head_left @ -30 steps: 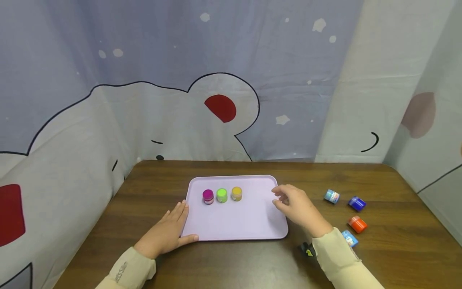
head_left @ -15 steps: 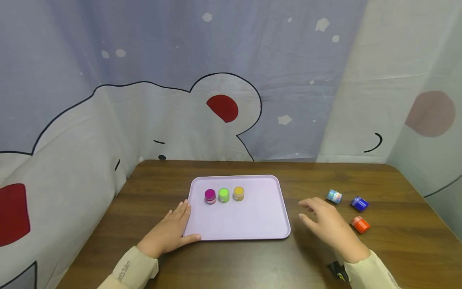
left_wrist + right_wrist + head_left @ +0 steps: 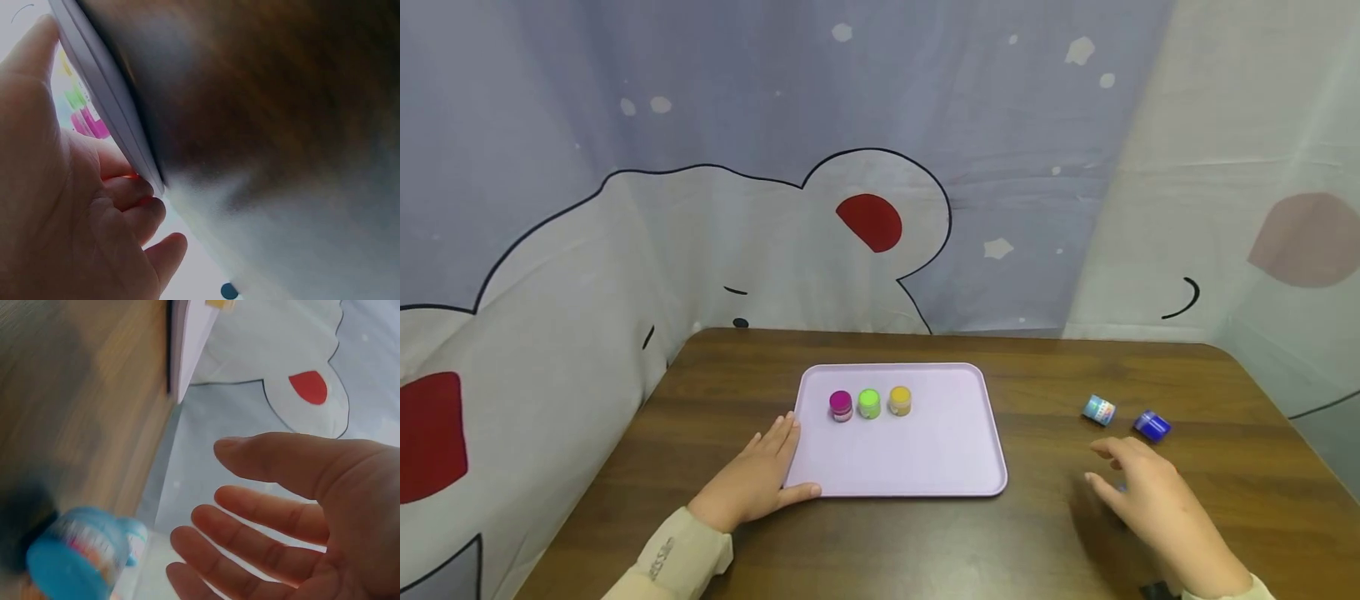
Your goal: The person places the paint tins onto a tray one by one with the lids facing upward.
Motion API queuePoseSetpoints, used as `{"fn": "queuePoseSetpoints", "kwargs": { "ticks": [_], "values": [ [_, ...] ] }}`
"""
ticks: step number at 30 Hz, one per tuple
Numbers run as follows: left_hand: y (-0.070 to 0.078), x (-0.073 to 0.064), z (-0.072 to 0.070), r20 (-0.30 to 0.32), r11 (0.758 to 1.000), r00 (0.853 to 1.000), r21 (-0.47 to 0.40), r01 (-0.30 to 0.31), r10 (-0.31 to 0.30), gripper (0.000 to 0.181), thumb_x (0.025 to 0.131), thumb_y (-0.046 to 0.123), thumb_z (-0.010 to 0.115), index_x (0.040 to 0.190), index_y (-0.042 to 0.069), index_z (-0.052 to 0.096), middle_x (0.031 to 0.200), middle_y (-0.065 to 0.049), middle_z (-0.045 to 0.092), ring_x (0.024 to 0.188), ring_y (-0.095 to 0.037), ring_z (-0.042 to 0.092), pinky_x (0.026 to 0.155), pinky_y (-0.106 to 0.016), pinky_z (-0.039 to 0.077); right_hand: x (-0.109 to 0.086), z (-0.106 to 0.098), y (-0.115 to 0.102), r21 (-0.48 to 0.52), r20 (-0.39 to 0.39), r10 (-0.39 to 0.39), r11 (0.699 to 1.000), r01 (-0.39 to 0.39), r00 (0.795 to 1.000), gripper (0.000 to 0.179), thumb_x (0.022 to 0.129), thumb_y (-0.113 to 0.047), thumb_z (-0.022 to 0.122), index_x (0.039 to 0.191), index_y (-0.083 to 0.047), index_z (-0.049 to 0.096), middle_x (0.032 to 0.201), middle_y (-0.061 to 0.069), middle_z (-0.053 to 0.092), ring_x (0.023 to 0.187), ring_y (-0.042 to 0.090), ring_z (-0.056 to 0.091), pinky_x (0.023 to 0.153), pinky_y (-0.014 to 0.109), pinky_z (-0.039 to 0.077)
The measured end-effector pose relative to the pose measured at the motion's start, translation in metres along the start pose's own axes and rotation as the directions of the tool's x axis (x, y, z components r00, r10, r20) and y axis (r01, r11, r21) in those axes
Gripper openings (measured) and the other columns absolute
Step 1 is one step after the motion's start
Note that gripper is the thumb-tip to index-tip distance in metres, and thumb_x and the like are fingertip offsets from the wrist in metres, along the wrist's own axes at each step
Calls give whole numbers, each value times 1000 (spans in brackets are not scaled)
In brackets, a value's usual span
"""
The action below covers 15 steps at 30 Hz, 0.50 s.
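My left hand [image 3: 751,482] rests at the left front corner of the pale lilac tray [image 3: 898,467], fingers along its left side and thumb at the front edge. Three small jars stand in a row on the tray: a purple-lidded jar [image 3: 841,407], a green jar [image 3: 869,404] and a yellow jar [image 3: 900,401]. Right of the tray, my right hand [image 3: 1165,504] hovers over the table, thumb and fingers apart, holding nothing. Beyond it lie a light blue jar [image 3: 1099,410] and a dark blue jar [image 3: 1152,427]. A blue-lidded jar [image 3: 78,553] is below that hand in the right wrist view.
The brown wooden table [image 3: 925,550] extends around the tray. A patterned curtain [image 3: 1000,167] hangs behind and along the sides. Something small and black [image 3: 1157,590] shows beside the right wrist.
My right hand has moved from above the tray's right side out to the right, over the loose jars, and now covers the orange jar. The left hand stays at the tray's corner.
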<state>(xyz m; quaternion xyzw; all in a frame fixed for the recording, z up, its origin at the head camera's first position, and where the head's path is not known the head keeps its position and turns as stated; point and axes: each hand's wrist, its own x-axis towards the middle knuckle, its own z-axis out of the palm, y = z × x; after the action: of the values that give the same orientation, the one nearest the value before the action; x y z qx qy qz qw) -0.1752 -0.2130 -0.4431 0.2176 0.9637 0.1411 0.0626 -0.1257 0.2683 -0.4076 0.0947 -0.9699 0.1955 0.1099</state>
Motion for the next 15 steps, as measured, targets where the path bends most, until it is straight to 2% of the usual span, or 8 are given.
{"fn": "queuePoseSetpoints", "kwargs": {
  "ticks": [5, 9, 13, 15],
  "values": [
    [-1, 0, 0, 3, 1000, 1000, 11, 4, -4, 101, 93, 58, 65, 151, -16, 30, 160, -33, 25, 149, -46, 24, 118, -63, 24, -6, -5, 11, -29, 54, 75, 997, -73, 996, 37, 84, -8, 81, 112, 11, 65, 101, 21, 67, 91, 40, 66, 75, 54, 57],
    [-1, 1, 0, 7, 1000, 1000, 14, 5, -5, 100, 93, 58, 65, 151, -16, 30, 160, -33, 25, 149, -46, 24, 118, -62, 24, -11, -6, 17, -54, 30, 85, 995, -83, 996, 34, 83, -8, 81, 107, 10, 66, 98, 21, 68, 91, 41, 65, 77, 57, 55],
    [0, 0, 0, 11, 1000, 1000, 14, 8, -9, 101, 93, 58, 65, 151, -16, 30, 160, -33, 24, 149, -46, 24, 118, -62, 24, -16, -9, 22, -64, 16, 96, 993, -95, 995, 28, 82, -8, 81, 101, 6, 65, 93, 17, 66, 82, 34, 64, 71, 54, 54],
    [0, -1, -1, 11, 1000, 1000, 14, 9, -9, 100, 92, 58, 65, 151, -16, 30, 160, -33, 25, 149, -47, 24, 118, -62, 24, -17, -9, 24, -70, 36, 112, 992, -109, 993, 26, 83, -9, 80, 99, 3, 63, 89, 15, 64, 78, 30, 61, 67, 53, 53]
  ]
}}
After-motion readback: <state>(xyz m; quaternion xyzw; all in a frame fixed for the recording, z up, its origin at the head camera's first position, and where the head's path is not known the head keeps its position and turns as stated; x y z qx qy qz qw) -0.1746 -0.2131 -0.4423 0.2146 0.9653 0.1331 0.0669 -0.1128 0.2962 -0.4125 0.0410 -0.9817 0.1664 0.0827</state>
